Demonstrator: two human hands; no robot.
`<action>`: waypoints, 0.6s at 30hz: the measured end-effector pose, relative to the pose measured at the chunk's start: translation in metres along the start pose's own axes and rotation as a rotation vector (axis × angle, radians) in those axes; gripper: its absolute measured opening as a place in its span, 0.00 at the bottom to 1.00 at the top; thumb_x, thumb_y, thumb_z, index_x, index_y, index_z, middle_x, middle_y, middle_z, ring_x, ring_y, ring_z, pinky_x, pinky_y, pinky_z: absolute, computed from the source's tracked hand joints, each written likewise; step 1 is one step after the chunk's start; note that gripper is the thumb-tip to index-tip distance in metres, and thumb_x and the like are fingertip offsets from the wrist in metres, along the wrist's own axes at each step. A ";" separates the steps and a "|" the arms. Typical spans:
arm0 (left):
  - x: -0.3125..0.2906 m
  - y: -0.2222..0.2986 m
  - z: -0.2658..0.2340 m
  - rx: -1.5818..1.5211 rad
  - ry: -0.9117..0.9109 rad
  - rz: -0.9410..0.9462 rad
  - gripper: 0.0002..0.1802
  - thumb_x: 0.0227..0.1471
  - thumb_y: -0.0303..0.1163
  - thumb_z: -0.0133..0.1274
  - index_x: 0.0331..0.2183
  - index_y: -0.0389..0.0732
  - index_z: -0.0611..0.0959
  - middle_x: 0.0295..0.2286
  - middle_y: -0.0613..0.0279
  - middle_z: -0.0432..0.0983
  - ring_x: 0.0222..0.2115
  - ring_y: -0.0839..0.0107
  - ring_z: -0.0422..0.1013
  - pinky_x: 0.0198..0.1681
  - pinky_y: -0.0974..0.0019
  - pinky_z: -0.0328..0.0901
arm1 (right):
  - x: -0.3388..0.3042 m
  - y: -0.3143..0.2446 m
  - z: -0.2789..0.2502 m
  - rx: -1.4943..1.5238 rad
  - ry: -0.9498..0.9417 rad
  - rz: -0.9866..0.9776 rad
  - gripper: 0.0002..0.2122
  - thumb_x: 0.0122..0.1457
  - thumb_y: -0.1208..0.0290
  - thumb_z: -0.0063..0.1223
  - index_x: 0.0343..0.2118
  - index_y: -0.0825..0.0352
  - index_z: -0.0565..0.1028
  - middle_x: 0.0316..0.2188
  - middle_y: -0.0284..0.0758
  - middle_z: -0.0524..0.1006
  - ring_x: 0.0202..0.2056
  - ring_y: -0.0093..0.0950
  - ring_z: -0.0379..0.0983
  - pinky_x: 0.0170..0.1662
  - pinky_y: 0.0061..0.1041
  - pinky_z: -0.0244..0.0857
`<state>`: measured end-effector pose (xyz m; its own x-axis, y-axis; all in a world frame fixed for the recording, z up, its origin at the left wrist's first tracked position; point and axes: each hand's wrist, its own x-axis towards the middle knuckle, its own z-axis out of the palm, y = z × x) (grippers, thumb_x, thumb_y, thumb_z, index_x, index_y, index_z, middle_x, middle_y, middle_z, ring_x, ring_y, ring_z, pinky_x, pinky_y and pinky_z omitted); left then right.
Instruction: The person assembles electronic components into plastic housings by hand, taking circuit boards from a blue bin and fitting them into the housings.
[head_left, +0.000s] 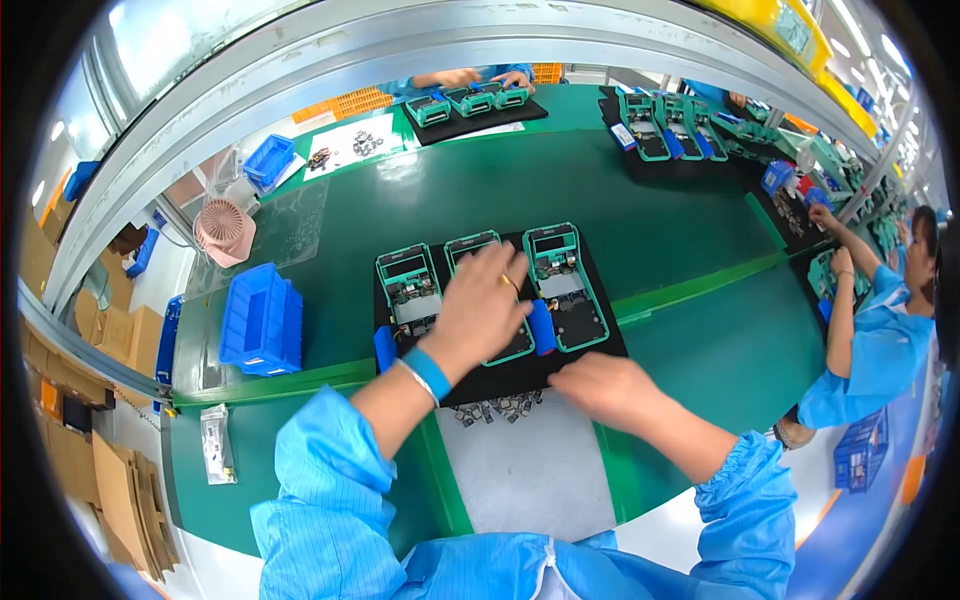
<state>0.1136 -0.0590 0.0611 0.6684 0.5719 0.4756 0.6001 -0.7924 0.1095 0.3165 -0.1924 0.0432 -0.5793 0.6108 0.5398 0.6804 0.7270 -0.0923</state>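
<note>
Three green-rimmed device housings with circuit parts inside stand in a row on a black mat [480, 382]: a left housing [407, 290], a middle housing [520, 346] and a right housing [566, 290]. My left hand [478, 305] reaches over the middle housing and hides much of it; its fingers are apart, with no held thing showing. My right hand [605, 388] is at the mat's near right edge, fingers curled together, their tips hidden. Blue cylinders, one of them a blue cylinder [542, 327], lie beside the housings. Small metal parts [497, 408] are scattered at the mat's near edge.
A blue bin [262, 320] and a pink fan [223, 230] stand at the left. A plastic bag [216, 445] lies nearer. Across the green table, another person's hands [450, 78] work on similar housings. A co-worker [865, 330] sits at the right. A metal frame bar [400, 55] crosses above.
</note>
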 end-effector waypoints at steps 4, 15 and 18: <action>-0.027 0.041 0.022 -0.172 -0.026 0.025 0.31 0.52 0.43 0.59 0.54 0.36 0.76 0.56 0.44 0.66 0.60 0.48 0.60 0.62 0.48 0.56 | 0.024 0.043 -0.025 -0.003 0.181 0.228 0.09 0.48 0.78 0.62 0.34 0.64 0.80 0.30 0.34 0.78 0.32 0.35 0.77 0.34 0.32 0.73; -0.033 0.056 0.040 -0.115 -0.024 0.000 0.22 0.51 0.39 0.61 0.46 0.39 0.82 0.56 0.45 0.67 0.61 0.48 0.60 0.60 0.53 0.63 | 0.043 0.112 0.026 -0.373 0.038 0.106 0.06 0.43 0.76 0.61 0.22 0.62 0.73 0.26 0.30 0.69 0.31 0.28 0.73 0.28 0.26 0.71; -0.034 0.056 0.043 -0.099 -0.008 0.012 0.22 0.52 0.39 0.61 0.46 0.38 0.82 0.56 0.45 0.67 0.61 0.48 0.60 0.60 0.53 0.63 | 0.044 0.113 0.024 -0.430 -0.065 0.074 0.07 0.40 0.75 0.59 0.21 0.61 0.71 0.26 0.30 0.68 0.33 0.28 0.72 0.27 0.25 0.71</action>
<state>0.1432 -0.1142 0.0137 0.6793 0.5635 0.4701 0.5457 -0.8162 0.1897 0.3576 -0.0757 0.0361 -0.5392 0.6850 0.4899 0.8383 0.4921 0.2347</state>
